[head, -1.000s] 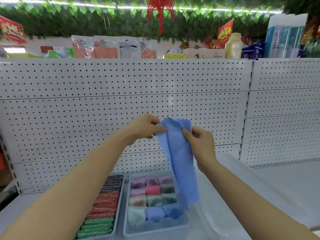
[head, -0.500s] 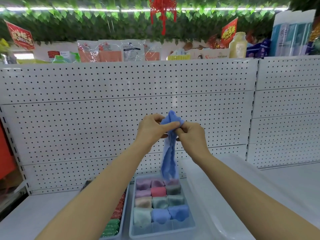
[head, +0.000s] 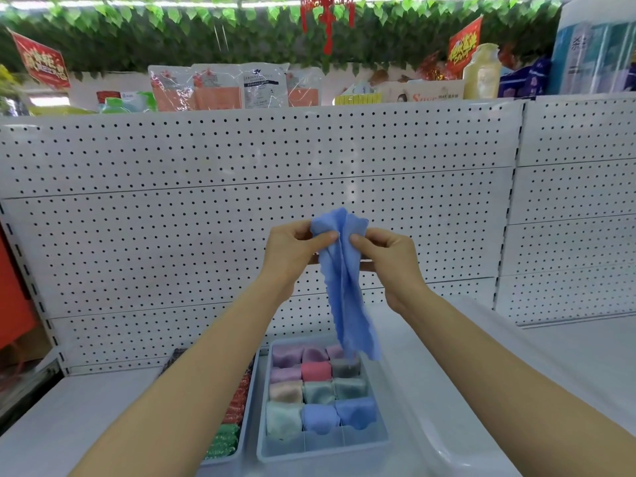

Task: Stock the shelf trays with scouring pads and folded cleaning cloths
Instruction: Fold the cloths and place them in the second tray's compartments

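Note:
A blue cleaning cloth (head: 346,287) hangs lengthwise in the air, folded into a narrow strip. My left hand (head: 292,251) pinches its top left edge and my right hand (head: 389,254) pinches its top right edge, thumbs nearly meeting. Below it a light blue divided tray (head: 323,451) holds several folded cloths in pink, purple, green and blue; its front row of compartments shows no cloths. Left of that, a second tray (head: 229,459) holds red and green scouring pads (head: 225,440), partly hidden by my left forearm.
Both trays stand on a white shelf (head: 69,425) backed by a white pegboard wall (head: 206,218). A large white plastic bin (head: 447,425) lies under my right forearm. Packaged goods line the top of the pegboard.
The cloth was spread wide a second ago, then gathered into a narrow strip as my hands came together. Now the hands have drawn slightly apart at its top.

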`<state>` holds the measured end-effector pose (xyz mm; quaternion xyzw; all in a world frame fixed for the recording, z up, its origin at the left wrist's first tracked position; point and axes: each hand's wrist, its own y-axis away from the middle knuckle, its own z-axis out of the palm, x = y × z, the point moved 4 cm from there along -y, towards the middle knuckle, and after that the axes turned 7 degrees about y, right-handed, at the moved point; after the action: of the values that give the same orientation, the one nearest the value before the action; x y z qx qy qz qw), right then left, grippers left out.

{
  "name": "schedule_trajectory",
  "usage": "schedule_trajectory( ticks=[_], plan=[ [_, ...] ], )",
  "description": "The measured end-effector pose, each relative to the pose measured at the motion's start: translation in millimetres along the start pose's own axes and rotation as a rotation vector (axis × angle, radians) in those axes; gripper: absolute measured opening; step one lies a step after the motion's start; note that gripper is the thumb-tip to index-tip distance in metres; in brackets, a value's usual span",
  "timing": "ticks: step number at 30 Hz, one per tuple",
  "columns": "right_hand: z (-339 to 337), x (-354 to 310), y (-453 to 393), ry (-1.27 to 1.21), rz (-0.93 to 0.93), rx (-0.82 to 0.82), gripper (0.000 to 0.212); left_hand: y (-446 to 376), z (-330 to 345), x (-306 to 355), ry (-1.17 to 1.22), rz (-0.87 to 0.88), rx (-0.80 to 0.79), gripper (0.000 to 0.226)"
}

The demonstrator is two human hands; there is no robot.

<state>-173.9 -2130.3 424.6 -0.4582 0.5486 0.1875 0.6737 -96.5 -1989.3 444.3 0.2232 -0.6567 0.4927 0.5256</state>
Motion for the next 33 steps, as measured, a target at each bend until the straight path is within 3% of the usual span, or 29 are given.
schedule_trajectory(
  ticks=[4,9,14,18,20,24,28,33],
  plan=[
    [-11.5,10.1,-7.8,0.000,0.049,0.050,0.029,-5.1,-13.7,1.2,-0.017,-0.039,0.020,0.014],
    [-19.4,11.8,-12.3,-0.023,0.083,0.101,0.028,-6.5,-24.6,4.1,-0.013,-0.065,-0.019,0.019],
    [-22.4,2.2,-10.4,0.034,0.032,0.114,0.006,-3.0,-30.1,7.5,0.004,-0.016,0.038,0.020],
    [-21.6,-8.5,-10.2,0.171,-0.113,0.035,0.049,-0.9,-30.2,11.2,-0.003,0.031,0.041,0.019],
    [-21.4,-14.5,-11.8,0.232,-0.188,-0.027,0.059,-0.8,-29.8,13.6,-0.009,0.057,0.028,0.015],
    [-23.5,-20.0,-15.6,0.282,-0.250,-0.087,0.042,-2.5,-31.9,12.7,-0.030,0.106,0.027,0.014],
    [-29.3,-18.2,-16.9,0.215,-0.215,0.003,0.018,-3.4,-31.9,8.2,-0.013,0.121,0.023,0.018],
    [-33.7,-18.0,-16.4,0.174,-0.176,0.012,0.004,-3.5,-31.1,1.0,0.044,0.054,0.041,0.017]
  ],
)
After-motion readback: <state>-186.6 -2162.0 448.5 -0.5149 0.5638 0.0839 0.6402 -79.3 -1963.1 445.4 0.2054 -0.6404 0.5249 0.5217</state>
